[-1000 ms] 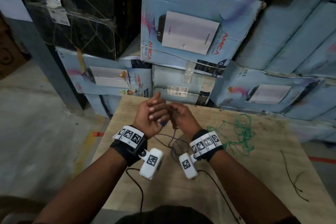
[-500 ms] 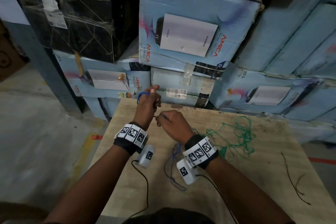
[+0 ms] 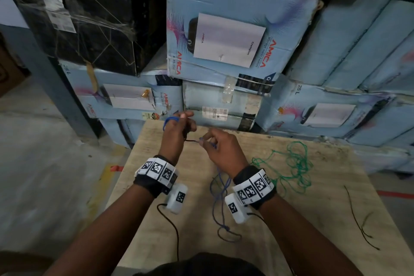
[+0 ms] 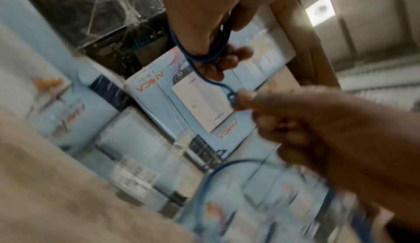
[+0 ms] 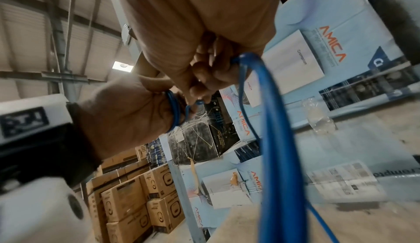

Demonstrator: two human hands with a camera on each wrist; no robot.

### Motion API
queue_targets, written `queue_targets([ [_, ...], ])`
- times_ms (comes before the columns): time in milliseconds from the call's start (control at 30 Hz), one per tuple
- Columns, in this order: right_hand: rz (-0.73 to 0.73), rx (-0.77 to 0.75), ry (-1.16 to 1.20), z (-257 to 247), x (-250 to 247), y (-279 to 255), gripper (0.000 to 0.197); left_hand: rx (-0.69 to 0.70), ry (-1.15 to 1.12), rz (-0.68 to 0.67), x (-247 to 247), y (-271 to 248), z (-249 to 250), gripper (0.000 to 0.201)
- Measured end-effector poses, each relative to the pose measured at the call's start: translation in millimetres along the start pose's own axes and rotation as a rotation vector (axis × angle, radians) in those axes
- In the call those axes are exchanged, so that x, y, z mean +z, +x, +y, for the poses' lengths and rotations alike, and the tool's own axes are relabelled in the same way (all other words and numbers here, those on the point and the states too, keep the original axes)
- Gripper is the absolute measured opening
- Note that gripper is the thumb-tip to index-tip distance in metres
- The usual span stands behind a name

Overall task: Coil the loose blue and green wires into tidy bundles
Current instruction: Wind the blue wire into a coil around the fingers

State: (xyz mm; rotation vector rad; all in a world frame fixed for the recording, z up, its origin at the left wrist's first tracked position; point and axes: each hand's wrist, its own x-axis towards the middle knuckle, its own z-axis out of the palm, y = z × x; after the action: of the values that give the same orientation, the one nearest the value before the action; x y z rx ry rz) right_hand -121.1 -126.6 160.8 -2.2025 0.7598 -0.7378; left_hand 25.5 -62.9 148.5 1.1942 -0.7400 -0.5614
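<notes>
My left hand [image 3: 179,126] is raised over the far left of the wooden table [image 3: 324,219] with loops of the blue wire [image 3: 169,120] wound round its curled fingers [image 4: 236,56]. A short span of wire runs from it to my right hand [image 3: 215,143], which pinches the blue wire [image 4: 230,97] between its fingertips. The rest of the blue wire [image 3: 220,210] hangs below my right wrist and trails onto the table; it shows thick and close as the blue wire [image 5: 272,139] in the right wrist view. The green wire [image 3: 293,168] lies in a loose tangle on the table, right of my right hand.
Stacked light-blue cartons [image 3: 235,36] and a black wrapped box [image 3: 89,18] stand right behind the table. A thin black wire [image 3: 358,215] lies near the table's right edge. Grey floor with a red mark [image 3: 116,168] is on the left. Black camera cables run from my wrists.
My hands were clasped together a second ago; they have drawn apart. The left hand rose with blue loops round its fingers, and the right hand moved right along the wire.
</notes>
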Motion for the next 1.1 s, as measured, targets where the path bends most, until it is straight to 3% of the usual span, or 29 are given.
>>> queue_targets([
  [133,-0.059,-0.035,-0.086,2.1,7.4,2.5,0.012,0.07,0.602,-0.127,6.7,-8.0,-17.4,0.027],
  [233,-0.072,0.011,-0.07,3.3,2.2,4.7,0.014,0.017,0.669,-0.141,7.0,-7.3,-17.6,0.036],
  [333,-0.093,0.019,-0.035,5.8,-10.3,5.7,0.017,0.055,0.761,-0.235,3.2,-9.4,-20.5,0.053],
  [400,-0.157,0.002,-0.016,3.7,-19.8,4.6,0.017,-0.065,0.615,-0.305,0.8,-11.9,-20.5,0.054],
  [467,-0.227,-0.021,0.017,2.0,-29.6,4.9,0.015,-0.308,0.267,-0.365,0.3,-13.8,-17.9,0.059],
  [533,-0.279,-0.041,0.054,2.7,-37.5,6.1,0.01,-0.499,-0.04,-0.342,1.8,-14.9,-11.9,0.062],
  [600,-0.306,-0.049,0.11,4.4,-42.3,6.0,0.007,-0.559,-0.196,-0.31,4.1,-16.4,-11.9,0.062],
  [833,-0.509,0.073,0.382,1.1,-41.0,0.4,0.01,-0.421,-0.207,-0.188,14.6,-16.8,-9.9,0.055],
  [1000,-0.335,0.18,0.466,1.1,-39.0,4.4,0.016,-0.326,-0.138,-0.139,22.7,-17.6,-9.2,0.049],
  [1100,-0.305,0.143,0.355,3.7,-39.3,10.0,0.024,-0.276,-0.074,-0.133,26.4,-18.8,-7.5,0.045],
])
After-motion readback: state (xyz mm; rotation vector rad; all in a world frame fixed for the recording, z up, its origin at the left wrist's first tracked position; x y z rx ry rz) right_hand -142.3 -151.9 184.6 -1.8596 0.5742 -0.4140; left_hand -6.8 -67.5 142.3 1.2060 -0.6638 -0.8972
